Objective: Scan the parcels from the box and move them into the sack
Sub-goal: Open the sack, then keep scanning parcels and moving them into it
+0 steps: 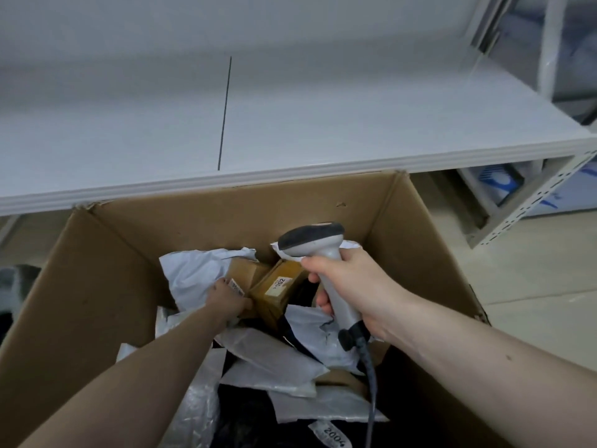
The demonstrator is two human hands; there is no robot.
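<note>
Two bare arms reach down from the bottom edge into a big brown cardboard box (pixel 106 253). The right hand (pixel 352 286) has its fingers curled tight round the grey handle of a scanner (pixel 318 250), holding it up over the box with its dark head tipped to the left. A cable hangs from the bottom of the handle. The left hand (pixel 226 297) is deep inside the box, and its fingers grip the edge of a small brown parcel (pixel 245 273) with a label on it. Beside it lies another brown parcel with a yellow label (pixel 281 284). White and clear plastic mailer bags (pixel 197 273) are piled all around them. Past the box stands a white shelf (pixel 290 118). No sack shows anywhere.
</note>
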